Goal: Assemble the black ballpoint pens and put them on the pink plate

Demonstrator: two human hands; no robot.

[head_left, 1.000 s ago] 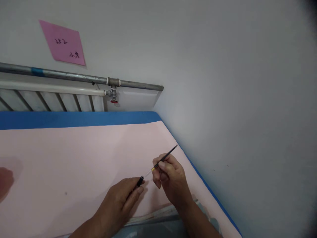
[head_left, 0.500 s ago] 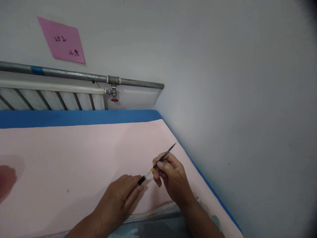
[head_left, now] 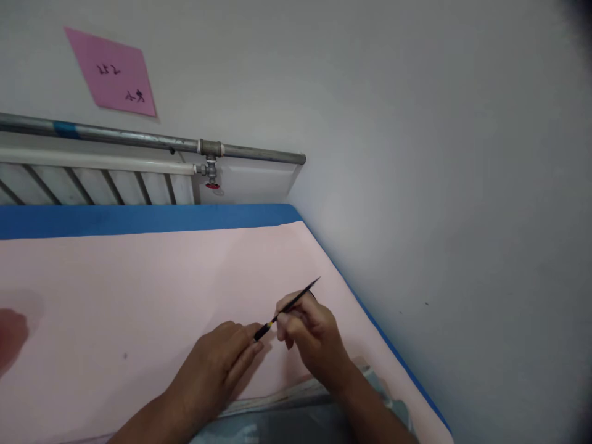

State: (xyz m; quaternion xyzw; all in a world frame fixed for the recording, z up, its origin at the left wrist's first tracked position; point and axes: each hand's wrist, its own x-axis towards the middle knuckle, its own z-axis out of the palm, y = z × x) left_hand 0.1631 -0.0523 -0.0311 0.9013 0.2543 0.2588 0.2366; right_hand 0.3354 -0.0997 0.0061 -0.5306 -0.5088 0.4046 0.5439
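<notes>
My left hand [head_left: 217, 364] is closed around a pen barrel, of which only the black grip end [head_left: 261, 332] shows past the fingers. A thin pen refill [head_left: 303, 294] with black ink, a small yellow band and a pointed tip is pinched between the thumb and fingers of my right hand [head_left: 312, 336]. Its pointed tip faces up and right, away from the barrel. The refill's tail end is inside the mouth of the grip, with the yellow band right at the opening. The rest of the barrel is hidden in my left hand.
Pink sheet [head_left: 139, 296] covers a blue-edged table [head_left: 139, 219]. Grey-blue fabric [head_left: 287, 422] lies at the near edge. A wall [head_left: 439, 185] borders the right side. Behind are a radiator [head_left: 92, 184], a metal pipe [head_left: 152, 142] and a pink note [head_left: 113, 74]. A blurred reddish shape [head_left: 12, 339] shows at left.
My right hand has moved down and left toward my left hand. The refill has slid deeper into the pen barrel, and its pale tail section no longer shows.
</notes>
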